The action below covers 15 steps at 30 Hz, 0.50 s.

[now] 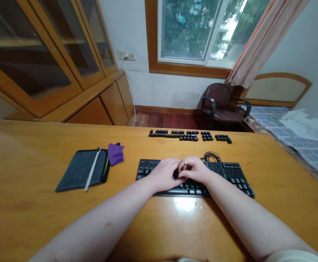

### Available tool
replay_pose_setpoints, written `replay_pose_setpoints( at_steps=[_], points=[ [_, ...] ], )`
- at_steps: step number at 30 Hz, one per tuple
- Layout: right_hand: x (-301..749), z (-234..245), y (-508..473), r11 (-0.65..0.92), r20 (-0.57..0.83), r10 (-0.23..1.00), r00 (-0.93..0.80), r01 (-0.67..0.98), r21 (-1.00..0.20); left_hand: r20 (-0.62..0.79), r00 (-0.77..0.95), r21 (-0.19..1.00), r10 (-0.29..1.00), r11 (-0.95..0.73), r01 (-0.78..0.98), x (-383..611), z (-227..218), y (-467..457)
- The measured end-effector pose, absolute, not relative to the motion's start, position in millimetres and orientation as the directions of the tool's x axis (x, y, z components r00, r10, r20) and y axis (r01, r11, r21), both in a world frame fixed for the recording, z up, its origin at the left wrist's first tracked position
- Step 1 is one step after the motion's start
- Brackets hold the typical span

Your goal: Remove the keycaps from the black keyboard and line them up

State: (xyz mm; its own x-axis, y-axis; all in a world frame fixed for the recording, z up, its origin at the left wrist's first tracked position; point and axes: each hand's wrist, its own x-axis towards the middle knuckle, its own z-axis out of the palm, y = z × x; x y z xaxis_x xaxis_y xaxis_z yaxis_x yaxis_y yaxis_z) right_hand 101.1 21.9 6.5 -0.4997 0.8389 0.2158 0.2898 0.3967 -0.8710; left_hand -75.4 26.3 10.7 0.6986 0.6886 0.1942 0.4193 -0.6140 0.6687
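Risk of snapped stem on black plastic keyboard [230,174] if levered askew: right hand [196,170] pinching small shiny metal piece [185,165], left hand [164,175] curled, grip hidden

You had a black keyboard [230,174] lying flat at the centre of the frame, long side running left to right, its middle covered. Loose black keycaps [186,135] sat in neat rows just above it.

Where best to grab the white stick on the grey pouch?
Grip: the near end of the white stick, which seems to poke just past the edge of the grey pouch. Come from above, pinching across its width; it lies flat, slim and diagonal, both sides open.
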Motion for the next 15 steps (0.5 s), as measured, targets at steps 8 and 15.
replay_pose_setpoints(
  at_steps=[8,15],
  points=[
    [99.3,0.7,20.5,0.531,0.419,0.843,-0.337,0.403,-0.745,0.185,0.674,0.685,0.715,-0.586,0.433,-73.5,2.3,27.9],
    [96.2,5.3,14.6,0.481,0.459,0.872,-0.173,0.478,-0.735,0.164,0.683,0.681,0.711,-0.583,0.444,-74.2,4.6,29.5]
  ],
)
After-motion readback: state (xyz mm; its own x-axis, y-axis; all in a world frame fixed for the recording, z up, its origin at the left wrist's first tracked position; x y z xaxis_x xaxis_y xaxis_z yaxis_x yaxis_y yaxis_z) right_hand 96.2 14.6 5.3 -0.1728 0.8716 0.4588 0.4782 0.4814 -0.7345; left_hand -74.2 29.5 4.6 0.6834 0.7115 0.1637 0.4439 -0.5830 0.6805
